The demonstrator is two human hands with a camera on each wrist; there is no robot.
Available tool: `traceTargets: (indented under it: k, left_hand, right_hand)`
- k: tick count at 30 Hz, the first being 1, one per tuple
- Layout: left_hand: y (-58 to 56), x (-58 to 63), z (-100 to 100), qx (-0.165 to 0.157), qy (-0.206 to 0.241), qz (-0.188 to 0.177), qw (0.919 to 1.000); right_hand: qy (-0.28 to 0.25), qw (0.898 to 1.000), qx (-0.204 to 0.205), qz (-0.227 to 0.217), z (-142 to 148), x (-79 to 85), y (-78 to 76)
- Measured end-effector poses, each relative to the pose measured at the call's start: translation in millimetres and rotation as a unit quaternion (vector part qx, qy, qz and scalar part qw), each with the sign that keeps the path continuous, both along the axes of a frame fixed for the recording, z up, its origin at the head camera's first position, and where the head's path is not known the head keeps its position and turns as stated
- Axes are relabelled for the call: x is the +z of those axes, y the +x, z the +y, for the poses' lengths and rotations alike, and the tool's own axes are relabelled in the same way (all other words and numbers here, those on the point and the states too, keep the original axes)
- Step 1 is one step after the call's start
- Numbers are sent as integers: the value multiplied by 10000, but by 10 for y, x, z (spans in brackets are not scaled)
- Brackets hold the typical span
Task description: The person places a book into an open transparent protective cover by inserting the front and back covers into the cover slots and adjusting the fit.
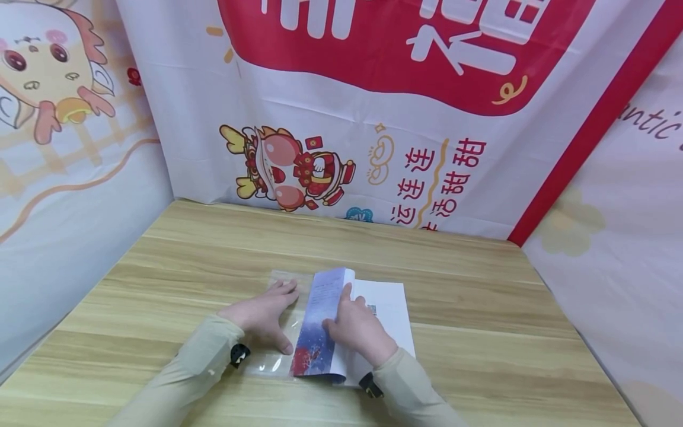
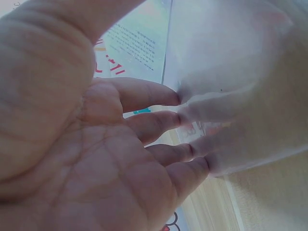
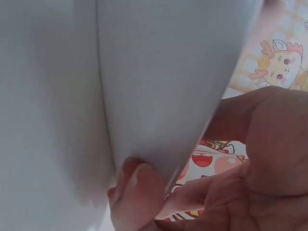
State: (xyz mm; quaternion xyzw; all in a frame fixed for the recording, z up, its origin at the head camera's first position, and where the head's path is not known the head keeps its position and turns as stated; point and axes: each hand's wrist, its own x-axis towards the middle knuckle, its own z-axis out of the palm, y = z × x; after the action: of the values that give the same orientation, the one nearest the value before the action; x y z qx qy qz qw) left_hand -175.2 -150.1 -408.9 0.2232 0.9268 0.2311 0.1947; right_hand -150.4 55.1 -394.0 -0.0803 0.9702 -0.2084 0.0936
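Left hand (image 1: 263, 314) rests on a clear sleeve (image 1: 271, 365); table (image 1: 187, 261) below, banner (image 1: 192, 118) beyond; booklet to the right, its blue cover (image 1: 316, 317) bent up beside a white page (image 1: 392, 332); left fingers (image 2: 149, 93) spread; right hand (image 1: 360, 326) pinches the cover.

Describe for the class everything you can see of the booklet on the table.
The booklet lies open on the wood-grained table. Its purple-blue side carries small lines of print near the top and red at the lower left corner; the right side of this part curves up, showing white. Further right lies a white page with a small dark square print. It looks like thin, flexible paper. The right hand pinches the curved part. Clear film lies along its left side.
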Motion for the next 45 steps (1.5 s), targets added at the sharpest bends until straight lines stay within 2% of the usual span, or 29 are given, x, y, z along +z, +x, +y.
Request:
traceTargets:
  k: [8, 35, 41, 45]
  left_hand:
    - [-13, -15, 5, -38, -22, 83, 10000]
    - [-5, -6, 4, -23, -12, 1, 10000]
    - [-9, -9, -3, -46, 21, 32, 10000]
    - [-11, -26, -17, -62, 11, 69, 10000]
  right_hand:
    - [89, 9999, -55, 121, -12, -20, 0]
    - [186, 9996, 11, 235, -20, -39, -16]
    - [115, 9994, 159, 283, -16, -22, -4]
    - [-121, 9992, 358, 106, 8, 20, -2]
